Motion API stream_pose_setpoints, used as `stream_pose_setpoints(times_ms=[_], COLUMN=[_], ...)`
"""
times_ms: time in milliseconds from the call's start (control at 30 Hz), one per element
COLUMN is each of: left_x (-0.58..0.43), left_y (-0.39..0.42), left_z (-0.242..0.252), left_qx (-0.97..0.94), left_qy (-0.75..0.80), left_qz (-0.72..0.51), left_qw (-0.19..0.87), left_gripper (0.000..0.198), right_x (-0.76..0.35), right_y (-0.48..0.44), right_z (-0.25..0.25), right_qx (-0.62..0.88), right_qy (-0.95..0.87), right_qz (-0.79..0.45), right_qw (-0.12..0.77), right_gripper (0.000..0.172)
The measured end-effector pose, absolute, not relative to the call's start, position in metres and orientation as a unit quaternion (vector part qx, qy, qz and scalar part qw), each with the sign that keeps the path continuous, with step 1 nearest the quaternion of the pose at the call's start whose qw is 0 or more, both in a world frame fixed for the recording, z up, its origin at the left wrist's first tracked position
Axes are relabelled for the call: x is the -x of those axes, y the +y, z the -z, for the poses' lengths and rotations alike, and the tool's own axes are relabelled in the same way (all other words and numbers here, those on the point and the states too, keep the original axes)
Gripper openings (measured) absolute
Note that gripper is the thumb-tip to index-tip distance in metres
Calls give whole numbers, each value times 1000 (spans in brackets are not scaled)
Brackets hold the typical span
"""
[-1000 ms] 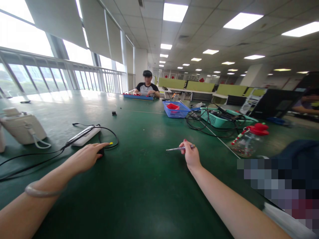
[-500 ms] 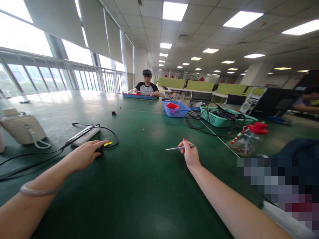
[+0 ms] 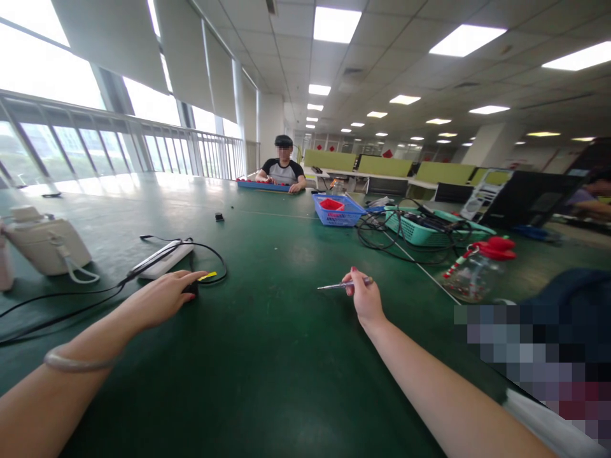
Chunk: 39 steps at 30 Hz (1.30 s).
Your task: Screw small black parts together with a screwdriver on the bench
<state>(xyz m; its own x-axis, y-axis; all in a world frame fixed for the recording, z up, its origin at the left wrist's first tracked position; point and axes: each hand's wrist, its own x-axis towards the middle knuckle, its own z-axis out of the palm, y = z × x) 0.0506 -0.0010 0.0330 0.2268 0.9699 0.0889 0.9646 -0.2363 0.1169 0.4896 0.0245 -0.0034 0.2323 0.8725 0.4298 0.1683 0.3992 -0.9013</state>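
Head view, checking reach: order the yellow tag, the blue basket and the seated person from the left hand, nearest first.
1. yellow tag, just past the fingertips of the left hand.
2. blue basket, farther back, to the right.
3. seated person, at the far end of the table.

Between the left hand (image 3: pixel 162 298) and the right hand (image 3: pixel 365 299) the table (image 3: pixel 277 318) lies bare, open toward twelve o'clock up to the blue basket (image 3: pixel 337 210). The right hand's tool (image 3: pixel 340 285) juts into that gap at nine. A looped cable (image 3: pixel 221 260) and white strip (image 3: pixel 162 259) crowd the left hand's twelve; a jar (image 3: pixel 470 275) stands at the right hand's two.
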Motion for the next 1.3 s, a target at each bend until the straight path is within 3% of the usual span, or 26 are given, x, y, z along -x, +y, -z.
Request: stream_pose_setpoints(times_ms=[1300], left_x=[-42], left_y=[12], left_z=[-19], left_qx=[-792], left_qy=[607], left_qz=[-62], left_qw=[-13], left_gripper=[52], right_x=[-489], right_y=[25], right_z=[4], right_qx=[467], right_qy=[-557], right_qz=[-270], right_qw=[632], right_gripper=[43])
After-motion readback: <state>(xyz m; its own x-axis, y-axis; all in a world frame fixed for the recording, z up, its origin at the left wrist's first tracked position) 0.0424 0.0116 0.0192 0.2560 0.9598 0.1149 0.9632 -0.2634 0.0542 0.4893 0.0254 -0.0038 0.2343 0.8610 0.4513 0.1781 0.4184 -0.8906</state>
